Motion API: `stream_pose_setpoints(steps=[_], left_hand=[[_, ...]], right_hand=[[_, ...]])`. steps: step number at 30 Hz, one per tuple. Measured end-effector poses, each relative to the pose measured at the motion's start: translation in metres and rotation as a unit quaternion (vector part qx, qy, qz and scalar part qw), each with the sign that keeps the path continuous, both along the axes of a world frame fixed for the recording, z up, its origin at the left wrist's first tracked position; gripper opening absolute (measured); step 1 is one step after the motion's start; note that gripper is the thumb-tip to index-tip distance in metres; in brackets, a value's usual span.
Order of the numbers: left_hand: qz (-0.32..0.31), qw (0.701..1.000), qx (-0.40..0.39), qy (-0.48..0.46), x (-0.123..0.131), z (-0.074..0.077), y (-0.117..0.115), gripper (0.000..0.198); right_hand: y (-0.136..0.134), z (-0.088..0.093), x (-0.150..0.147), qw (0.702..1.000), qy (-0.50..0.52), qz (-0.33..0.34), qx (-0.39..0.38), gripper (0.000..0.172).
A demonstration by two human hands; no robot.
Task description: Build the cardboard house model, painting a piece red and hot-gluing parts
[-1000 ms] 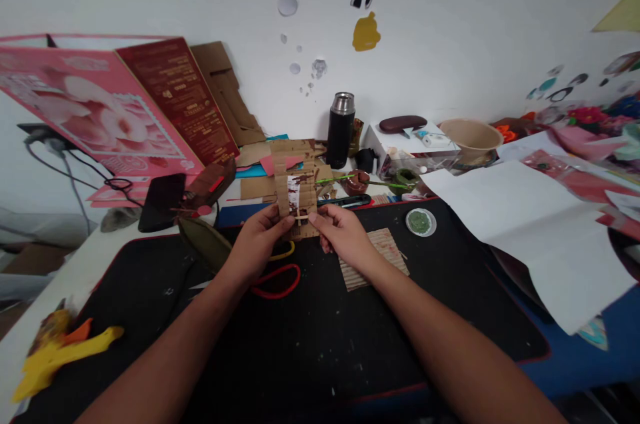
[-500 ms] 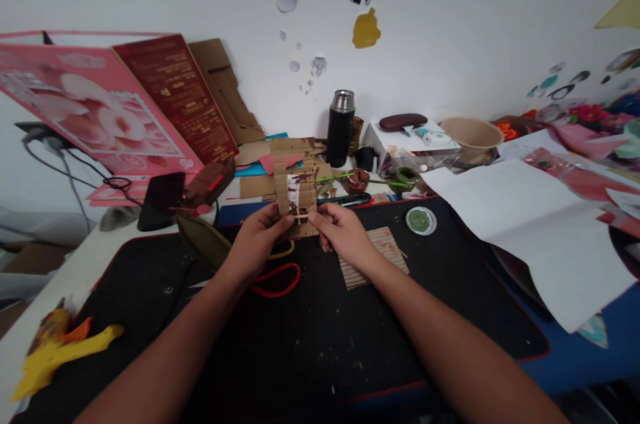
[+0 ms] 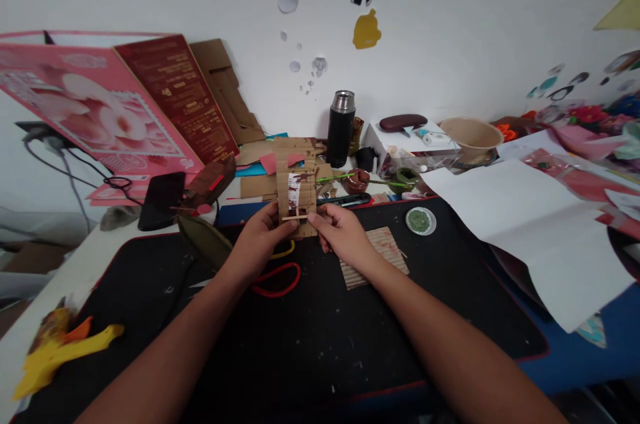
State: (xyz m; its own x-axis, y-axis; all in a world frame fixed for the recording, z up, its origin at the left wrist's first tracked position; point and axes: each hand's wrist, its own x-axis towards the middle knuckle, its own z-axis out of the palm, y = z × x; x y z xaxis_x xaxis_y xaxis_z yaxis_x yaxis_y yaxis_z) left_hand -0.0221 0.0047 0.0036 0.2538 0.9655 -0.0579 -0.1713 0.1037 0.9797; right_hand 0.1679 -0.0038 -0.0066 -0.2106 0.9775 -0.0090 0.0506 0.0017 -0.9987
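Observation:
Between my hands a strip of corrugated cardboard [image 3: 309, 194] stands tilted, with a white patch and dark brown smears on its face. My left hand [image 3: 260, 231] grips its left edge, the thumb lying near the lower part. My right hand [image 3: 341, 227] holds the right edge, and its thumb presses the end of a thin pale stick [image 3: 296, 217] lying across the strip. Below my left hand are scissors [image 3: 277, 281] with red and yellow handles, partly hidden by it. A ribbed cardboard square [image 3: 387, 252] lies partly under my right forearm.
A black mat [image 3: 280, 357] covers the table front. A yellow glue gun [image 3: 67, 347] lies at left, near a phone [image 3: 161, 201]. Behind stand a black thermos [image 3: 341, 131] and paint pots [image 3: 357, 181]. A green paint dish [image 3: 421, 221] and white paper [image 3: 530, 237] are at right.
My left thumb has lifted off the stick's left end and shifted slightly down, so more of the stick shows. The right hand keeps its hold; the cardboard stays nearly in place.

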Motion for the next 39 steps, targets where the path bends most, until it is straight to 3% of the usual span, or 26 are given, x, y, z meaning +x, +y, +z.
stream_pose_setpoints(steps=[11,18,39], left_hand=[[-0.009,1.000,0.024,0.017,0.0001,0.0024,0.0018,0.048],[-0.007,1.000,0.009,0.015,0.0003,0.0006,0.0022,0.047],[-0.005,1.000,-0.017,0.011,0.0012,0.0049,0.0009,0.054]], right_hand=[[-0.0005,-0.0032,-0.0011,0.999,-0.031,-0.001,0.027,0.029],[-0.0003,-0.0042,-0.0014,0.999,-0.033,-0.003,0.030,0.033],[-0.0022,-0.0003,-0.0015,0.999,-0.039,0.002,0.015,0.026]])
